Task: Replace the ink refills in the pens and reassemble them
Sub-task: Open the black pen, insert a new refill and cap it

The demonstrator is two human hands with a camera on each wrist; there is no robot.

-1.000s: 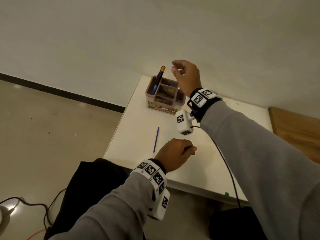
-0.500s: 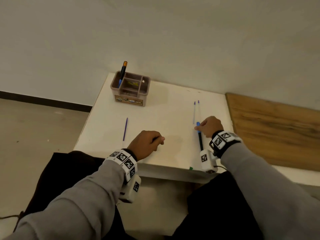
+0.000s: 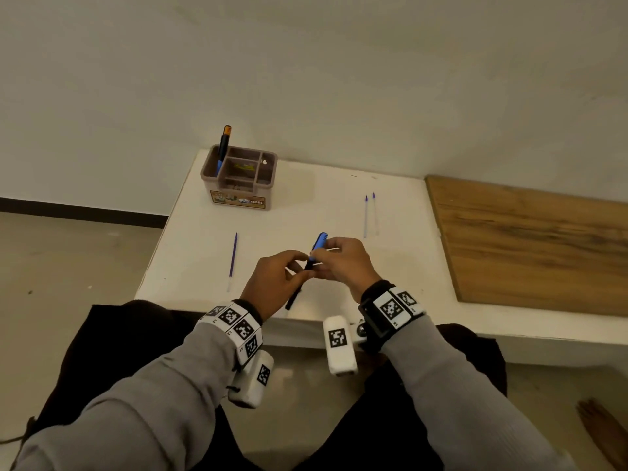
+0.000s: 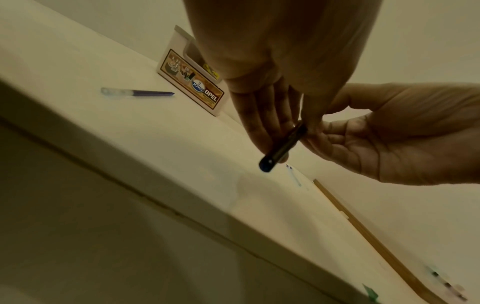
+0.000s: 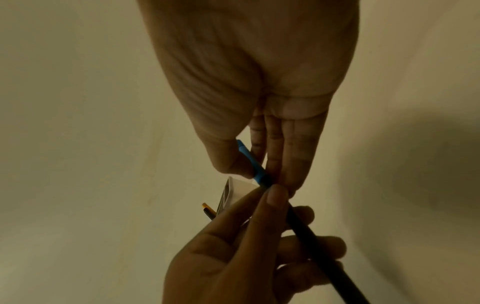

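A black pen with a blue cap (image 3: 317, 244) is held above the white table (image 3: 190, 253) between both hands. My left hand (image 3: 277, 280) pinches the black barrel (image 5: 309, 230) near its middle, and the barrel's rear end (image 4: 267, 164) sticks out below the fingers. My right hand (image 3: 343, 263) grips the blue cap end (image 5: 250, 160) between thumb and fingers. A purple refill (image 3: 233, 258) lies on the table at the left. Two thin refills (image 3: 368, 214) lie side by side at the right.
A brown compartment organizer (image 3: 239, 180) stands at the table's back left with an orange-topped pen (image 3: 222, 147) in it. A wooden board (image 3: 530, 246) adjoins the table on the right. The wall is close behind.
My right hand came from the organizer to the table's right side, picked up the blue-capped pen there and brought it to the middle. My left hand rose from the table to take the barrel.
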